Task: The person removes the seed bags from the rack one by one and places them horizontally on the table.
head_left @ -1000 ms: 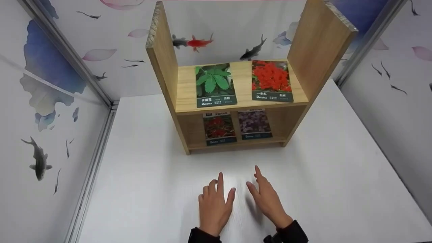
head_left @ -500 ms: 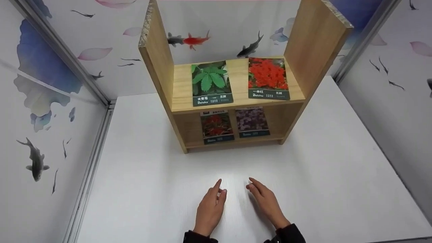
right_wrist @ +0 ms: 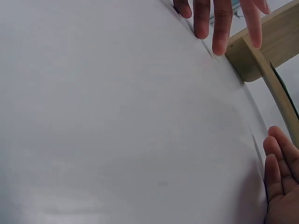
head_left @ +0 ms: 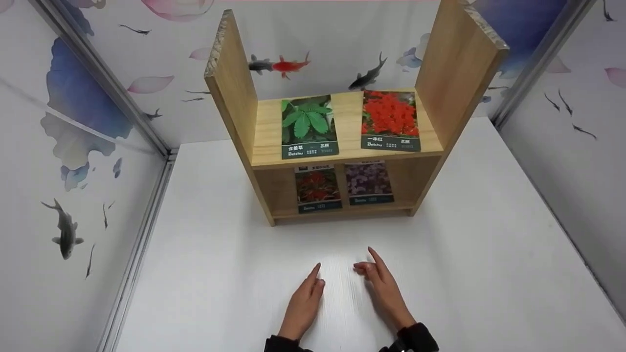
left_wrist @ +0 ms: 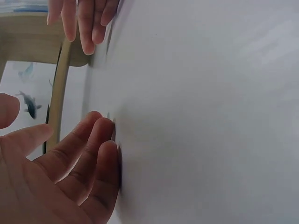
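Observation:
In the head view my left hand (head_left: 301, 305) rests low over the white table, fingers loosely extended, holding nothing. My right hand (head_left: 389, 293) is a short way to its right, palm turned inward, also holding nothing. The left wrist view shows the left fingers (left_wrist: 100, 158) relaxed near the tabletop. Beyond both hands stands a wooden shelf (head_left: 342, 158). On its upper board lie a green-leaf packet (head_left: 307, 124) and a red-flower packet (head_left: 390, 117); the lower level holds a darker red-flower packet (head_left: 318, 188) and a purple-flower packet (head_left: 368, 181).
The white table (head_left: 205, 274) spreads around the hands and shelf. Walls printed with fish and petals enclose it at the back, left (head_left: 29, 161) and right, with metal framing at the corners. The shelf's tall side panels (head_left: 455, 73) rise above the upper board.
Over the last second my left fingers have drawn closer together and the hand has turned inward. The right index finger lowered, then extended forward again. The packets stay in the same places on the shelf.

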The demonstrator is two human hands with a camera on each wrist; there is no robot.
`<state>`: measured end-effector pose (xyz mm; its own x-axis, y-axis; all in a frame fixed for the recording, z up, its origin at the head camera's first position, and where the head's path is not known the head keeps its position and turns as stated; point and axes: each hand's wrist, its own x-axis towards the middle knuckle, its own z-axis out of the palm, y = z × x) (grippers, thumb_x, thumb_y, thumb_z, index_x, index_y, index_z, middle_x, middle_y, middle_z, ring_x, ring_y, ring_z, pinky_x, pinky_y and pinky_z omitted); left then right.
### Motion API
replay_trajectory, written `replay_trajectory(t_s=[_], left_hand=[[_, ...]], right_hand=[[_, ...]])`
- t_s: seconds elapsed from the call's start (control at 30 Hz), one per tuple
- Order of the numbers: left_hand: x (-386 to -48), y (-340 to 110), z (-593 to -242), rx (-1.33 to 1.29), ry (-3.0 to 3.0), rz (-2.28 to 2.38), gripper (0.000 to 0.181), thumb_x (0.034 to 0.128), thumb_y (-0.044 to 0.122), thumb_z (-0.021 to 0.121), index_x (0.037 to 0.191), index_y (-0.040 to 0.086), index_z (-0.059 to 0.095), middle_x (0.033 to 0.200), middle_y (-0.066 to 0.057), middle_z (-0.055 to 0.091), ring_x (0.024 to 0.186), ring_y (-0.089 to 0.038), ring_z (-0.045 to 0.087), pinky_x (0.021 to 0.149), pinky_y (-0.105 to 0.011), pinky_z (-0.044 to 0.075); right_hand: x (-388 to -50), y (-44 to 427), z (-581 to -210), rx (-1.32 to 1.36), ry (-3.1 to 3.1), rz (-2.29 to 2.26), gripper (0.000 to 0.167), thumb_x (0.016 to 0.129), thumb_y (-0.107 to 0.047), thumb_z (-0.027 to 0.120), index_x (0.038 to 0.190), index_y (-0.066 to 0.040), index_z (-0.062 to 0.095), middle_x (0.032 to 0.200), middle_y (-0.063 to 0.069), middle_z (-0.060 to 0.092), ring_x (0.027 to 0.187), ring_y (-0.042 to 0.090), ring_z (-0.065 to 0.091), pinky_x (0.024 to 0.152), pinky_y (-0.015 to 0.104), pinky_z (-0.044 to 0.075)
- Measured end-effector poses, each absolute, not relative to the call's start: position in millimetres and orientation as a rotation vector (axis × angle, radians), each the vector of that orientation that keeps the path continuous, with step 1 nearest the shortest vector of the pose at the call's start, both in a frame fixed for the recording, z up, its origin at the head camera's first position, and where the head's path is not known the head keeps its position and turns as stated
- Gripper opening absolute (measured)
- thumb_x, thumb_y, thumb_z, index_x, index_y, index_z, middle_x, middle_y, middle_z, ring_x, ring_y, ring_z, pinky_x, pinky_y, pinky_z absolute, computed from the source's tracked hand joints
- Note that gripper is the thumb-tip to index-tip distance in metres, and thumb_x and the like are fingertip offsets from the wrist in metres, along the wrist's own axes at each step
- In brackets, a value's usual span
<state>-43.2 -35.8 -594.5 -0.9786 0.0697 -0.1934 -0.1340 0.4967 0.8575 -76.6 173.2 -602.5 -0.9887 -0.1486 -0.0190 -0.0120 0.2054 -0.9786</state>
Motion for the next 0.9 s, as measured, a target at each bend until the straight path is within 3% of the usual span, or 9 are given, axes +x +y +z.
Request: replay_trajectory(t_s=[0.13,0.37,0.6,0.9], left_hand=[[-47.8,-39.2,-597.1,-0.116,2.519,1.508,0.049,0.0942,0.042,0.038,0.140,0.027,0.030,0.126,-0.005,0.050,0.113,-0.021,0.047,0.093,-0.044,0.036],[-65.1,-40.0,-600.4,-0.129,2.576,1.582,0.050,0.0940,0.039,0.041,0.140,0.023,0.030,0.105,0.007,0.055,0.096,-0.011,0.053,0.080,-0.037,0.043],[-87.4,-39.1,-601.1,-0.098,2.541,1.780,0.054,0.0942,0.040,0.040,0.143,0.026,0.021,0.117,-0.001,0.053,0.107,-0.013,0.049,0.086,-0.034,0.042],[-112.6,-39.0,-604.2,-0.099,2.569,1.827,0.062,0.0936,0.038,0.042,0.144,0.029,0.008,0.121,-0.003,0.050,0.117,-0.018,0.041,0.093,-0.046,0.035]], right_hand=[[-78.1,166.4,-612.4,-0.091,2.347,-1.920,0.048,0.098,-0.025,0.036,0.142,-0.010,0.022,0.110,0.008,0.060,0.103,0.021,0.055,0.087,0.038,0.041],[-82.8,156.2,-625.7,0.058,2.353,-1.994,0.048,0.095,-0.037,0.038,0.139,-0.021,0.030,0.108,-0.001,0.061,0.099,0.013,0.057,0.087,0.037,0.042],[-100.8,152.6,-627.7,0.030,2.360,-2.099,0.048,0.093,-0.034,0.045,0.138,-0.020,0.034,0.114,0.001,0.057,0.106,0.015,0.053,0.089,0.041,0.040],[-120.6,139.3,-615.5,-0.079,2.333,-2.086,0.052,0.093,-0.029,0.047,0.140,-0.018,0.030,0.130,0.005,0.045,0.119,0.019,0.043,0.094,0.044,0.036]])
